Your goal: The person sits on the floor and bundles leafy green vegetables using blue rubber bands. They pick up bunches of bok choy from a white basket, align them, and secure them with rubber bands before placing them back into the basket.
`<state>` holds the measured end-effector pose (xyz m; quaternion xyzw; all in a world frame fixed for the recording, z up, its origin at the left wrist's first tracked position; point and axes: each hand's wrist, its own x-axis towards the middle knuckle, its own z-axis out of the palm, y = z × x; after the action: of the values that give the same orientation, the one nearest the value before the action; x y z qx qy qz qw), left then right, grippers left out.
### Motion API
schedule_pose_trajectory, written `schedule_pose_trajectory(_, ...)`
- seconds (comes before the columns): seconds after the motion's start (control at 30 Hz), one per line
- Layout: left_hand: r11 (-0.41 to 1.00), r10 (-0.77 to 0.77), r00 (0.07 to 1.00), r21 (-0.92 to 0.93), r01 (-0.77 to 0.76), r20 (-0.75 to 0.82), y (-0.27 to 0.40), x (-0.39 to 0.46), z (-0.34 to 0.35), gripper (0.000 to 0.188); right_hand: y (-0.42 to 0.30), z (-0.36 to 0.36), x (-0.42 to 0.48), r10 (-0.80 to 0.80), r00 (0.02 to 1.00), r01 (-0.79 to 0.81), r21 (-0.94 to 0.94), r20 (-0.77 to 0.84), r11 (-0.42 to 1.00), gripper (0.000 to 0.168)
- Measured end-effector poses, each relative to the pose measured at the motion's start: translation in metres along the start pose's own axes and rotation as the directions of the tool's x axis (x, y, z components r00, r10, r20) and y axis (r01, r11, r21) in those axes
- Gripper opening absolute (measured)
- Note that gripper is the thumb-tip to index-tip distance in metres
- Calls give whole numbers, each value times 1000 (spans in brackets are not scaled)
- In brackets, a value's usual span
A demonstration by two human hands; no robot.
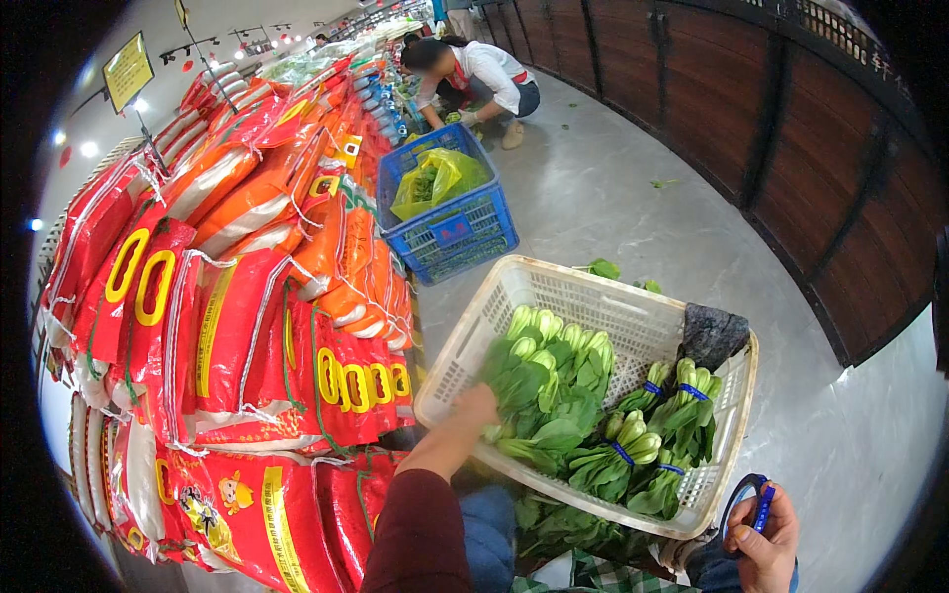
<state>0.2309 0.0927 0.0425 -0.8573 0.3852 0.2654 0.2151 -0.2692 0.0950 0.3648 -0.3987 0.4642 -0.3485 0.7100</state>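
A white plastic crate [597, 278] stands tilted before me with bok choy in it. Loose bok choy [567, 356] is heaped on its left side. On the right lie several bok choy bundles [634, 441], bound with blue tape. My left hand [474, 406], blurred, reaches over the crate's left wall and grips a bok choy plant [511, 382] by its leaves; the fingers are partly hidden. Outside the crate's near right corner, my right hand [767, 530] holds a roll of blue tape [747, 500] between thumb and fingers.
Red and orange rice sacks [245, 333] are stacked along the left. Beyond the crate stands a blue crate [452, 230] with a yellow-green bag [437, 181]. A person [482, 81] squats behind it. Dark wooden panels [712, 111] line the right; leaves lie on the floor [593, 193].
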Motion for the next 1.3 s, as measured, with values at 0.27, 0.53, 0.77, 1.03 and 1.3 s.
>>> schedule_pose_trajectory(0.27, 994, 64, 996, -87, -69, -58, 5, 1, -2, 87, 16, -3, 3, -52, 998, 52, -2, -29, 999, 49)
schedule_pose_trajectory(0.53, 804, 129, 923, -506, -311, -363, -22, 7, -14, 71, 23, -7, 8, -26, 1000, 26, -54, 16, 998, 64)
schedule_pose_trajectory(0.77, -61, 380, 913, -989, -132, -146, -9, -93, -111, 42, 29, 6, 14, -108, 990, 120, -125, 95, 985, 55)
schedule_pose_trajectory(1.03, -271, 735, 656, -961, 52, -172, 48, -237, -133, 44, 51, 32, 19, -551, 731, 672, -289, 402, 681, 70)
schedule_pose_trajectory(1.3, -198, 874, 474, -970, 144, -108, 112, -336, -109, 36, 32, 41, 3, -590, 282, 949, -310, 757, 56, 52)
